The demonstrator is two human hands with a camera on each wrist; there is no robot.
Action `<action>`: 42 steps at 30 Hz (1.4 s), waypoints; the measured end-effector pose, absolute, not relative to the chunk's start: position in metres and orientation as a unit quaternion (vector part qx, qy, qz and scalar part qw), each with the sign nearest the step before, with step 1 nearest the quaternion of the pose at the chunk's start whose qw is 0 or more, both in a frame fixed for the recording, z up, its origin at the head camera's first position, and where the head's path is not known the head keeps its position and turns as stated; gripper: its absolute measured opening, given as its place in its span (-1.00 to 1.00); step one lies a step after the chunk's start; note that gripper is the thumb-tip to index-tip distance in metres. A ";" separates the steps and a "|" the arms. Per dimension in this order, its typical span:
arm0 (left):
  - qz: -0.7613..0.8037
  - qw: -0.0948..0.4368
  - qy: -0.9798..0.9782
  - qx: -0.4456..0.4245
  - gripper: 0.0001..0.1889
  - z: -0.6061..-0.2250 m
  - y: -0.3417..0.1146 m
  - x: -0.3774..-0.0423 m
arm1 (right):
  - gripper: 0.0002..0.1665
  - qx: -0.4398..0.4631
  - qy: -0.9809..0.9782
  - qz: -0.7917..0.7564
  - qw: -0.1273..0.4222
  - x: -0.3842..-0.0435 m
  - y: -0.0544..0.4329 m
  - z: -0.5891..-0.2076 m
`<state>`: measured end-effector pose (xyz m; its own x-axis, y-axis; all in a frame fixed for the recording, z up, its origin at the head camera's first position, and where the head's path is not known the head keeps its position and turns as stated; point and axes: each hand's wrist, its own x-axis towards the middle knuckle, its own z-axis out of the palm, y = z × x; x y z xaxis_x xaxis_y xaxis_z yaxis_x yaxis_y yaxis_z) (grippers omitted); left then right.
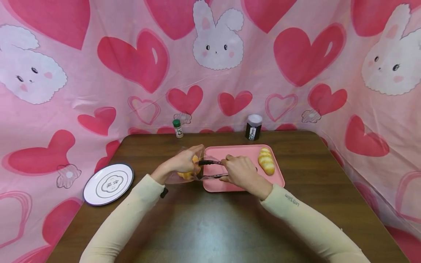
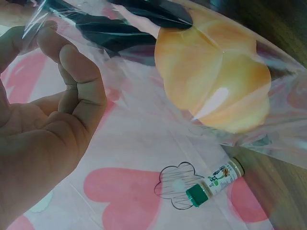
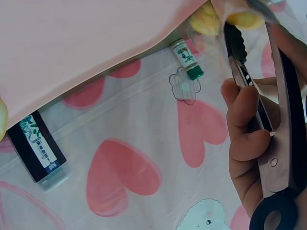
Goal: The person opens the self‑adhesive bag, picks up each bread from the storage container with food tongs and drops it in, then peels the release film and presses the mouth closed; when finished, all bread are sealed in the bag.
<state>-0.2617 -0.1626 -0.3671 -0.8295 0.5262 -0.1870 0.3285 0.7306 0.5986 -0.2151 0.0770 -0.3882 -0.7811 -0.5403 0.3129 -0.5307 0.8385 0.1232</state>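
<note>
My right hand (image 1: 241,171) grips metal tongs (image 3: 283,120) with black tips, its fingers curled round the arms. The tongs' tips reach left into a clear plastic bag (image 2: 288,136) and stand apart. Inside the bag lies a golden, lobed bread bun (image 2: 213,76), and one black tip overlaps its edge in the left wrist view. Whether the tips still touch the bun, I cannot tell. With thumb and fingers my left hand (image 2: 62,100) pinches the bag near its mouth; in the head view this hand partly covers the bun.
A pink tray (image 1: 218,150) under my right hand bears an oblong bread roll (image 1: 266,161) at its right. Behind stand a green-capped shaker (image 1: 178,128) and a dark jar with a pale lid (image 1: 253,128). At the table's left edge lies a white plate (image 1: 93,186).
</note>
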 end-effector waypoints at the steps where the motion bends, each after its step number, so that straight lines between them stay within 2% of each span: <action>1: 0.283 0.175 0.913 0.236 -0.03 -0.368 -0.162 -0.262 | -0.40 0.285 -0.943 -0.013 0.170 -0.215 0.076 -0.388; 10: 0.266 0.152 0.913 0.270 -0.05 -0.370 -0.154 -0.262 | -0.40 0.288 -0.940 0.001 0.184 -0.215 0.065 -0.386; 22: 0.265 0.142 0.921 0.248 -0.04 -0.371 -0.152 -0.262 | -0.41 0.282 -0.938 -0.004 0.204 -0.217 0.059 -0.388; 42: 0.295 0.137 0.914 0.241 -0.04 -0.377 -0.160 -0.265 | -0.40 0.267 -0.947 0.015 0.177 -0.223 0.057 -0.391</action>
